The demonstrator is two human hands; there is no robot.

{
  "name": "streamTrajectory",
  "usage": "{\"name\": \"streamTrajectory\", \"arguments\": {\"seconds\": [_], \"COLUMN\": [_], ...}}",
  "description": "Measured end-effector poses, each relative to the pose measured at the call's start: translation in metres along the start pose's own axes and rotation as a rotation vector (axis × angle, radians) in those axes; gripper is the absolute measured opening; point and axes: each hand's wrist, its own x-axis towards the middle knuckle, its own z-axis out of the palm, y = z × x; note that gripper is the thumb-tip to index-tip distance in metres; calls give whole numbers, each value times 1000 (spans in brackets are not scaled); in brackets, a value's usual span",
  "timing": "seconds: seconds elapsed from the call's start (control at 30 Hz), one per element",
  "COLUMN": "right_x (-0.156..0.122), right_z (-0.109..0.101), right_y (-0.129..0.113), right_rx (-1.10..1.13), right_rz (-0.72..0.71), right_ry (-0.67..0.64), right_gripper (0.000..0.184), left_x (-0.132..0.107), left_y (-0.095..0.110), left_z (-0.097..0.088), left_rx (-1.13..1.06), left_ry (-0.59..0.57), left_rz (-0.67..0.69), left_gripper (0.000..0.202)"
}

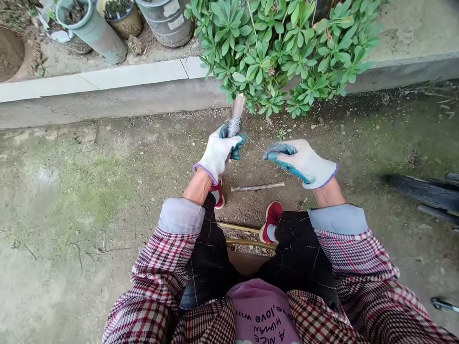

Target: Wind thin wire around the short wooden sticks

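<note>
Gloved in white with teal palms, my left hand (pixel 220 150) is closed around a short wooden stick (pixel 238 105). Silvery wire (pixel 234 126) is coiled round the stick just above my fingers. A thin strand (pixel 255 145) of the wire runs from there toward my right hand (pixel 296 160). That hand, in a matching glove, is pinched shut at the strand's other end, to the right of the left hand. Below and between the hands, a thin stick (pixel 258 187) with some wire round its left part lies on the ground.
A leafy green bush (pixel 261 62) hangs over a low ledge (pixel 132 75) in front. Several plant pots (pixel 167 24) stand on the ledge at left. My red shoes (pixel 272 217) flank the thin stick. Dark, blurred planks (pixel 423 191) lie at right, and a small tool-like object (pixel 441 303) lower right.
</note>
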Motion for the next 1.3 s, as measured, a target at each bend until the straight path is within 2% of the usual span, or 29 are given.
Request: {"name": "streamTrajectory", "arguments": {"seconds": [0.13,0.23,0.27,0.33,0.37,0.4,0.5,0.57,0.63,0.73,0.83,0.9,1.03,1.13,1.2,1.3], "right_x": [-10,-19,-20,-22,-24,-26,-35,-40,-42,-44,-46,-48,-47,-38,-28,-12], "right_z": [4,3,2,-2,-5,-7,-8,-4,1,8,12,15,25,25,16,-1], "right_y": [-6,-10,-11,-12,-12,-13,-15,-16,-15,-15,-16,-18,-18,-14,-9,-1], "right_rx": [17,82,79,-53,-131,-146,-97,-148,-242,-207,-230,-241,-288,-361,-406,-497], "right_rz": [-54,-80,-75,-45,-29,-27,-61,-106,-125,-146,-138,-145,-164,-170,-186,-167], "right_ry": [-15,-122,-117,29,127,155,154,171,176,99,78,-4,-190,-230,-174,-6], "right_gripper": [23,28,27,20,24,24,14,7,9,8,10,14,15,16,16,11], "left_x": [-1,-10,-14,-20,-23,-25,-32,-38,-46,-53,-53,-50,-48,-50,-53,-57], "left_y": [-2,-5,-7,-10,-11,-11,-11,-10,-13,-21,-28,-28,-21,-20,-22,-23], "left_z": [2,13,16,21,21,21,13,6,-1,-13,-27,-36,-41,-33,-29,-26], "left_rx": [37,91,103,106,99,89,46,21,16,44,167,403,1154,1504,1539,1200], "left_ry": [6,-74,-99,-97,-76,-53,3,29,50,59,72,49,-95,-326,-503,-713], "left_rz": [22,88,114,148,154,155,168,174,166,171,207,248,300,271,253,250], "left_gripper": [30,34,36,36,35,34,34,35,35,35,31,33,39,37,34,29]}}
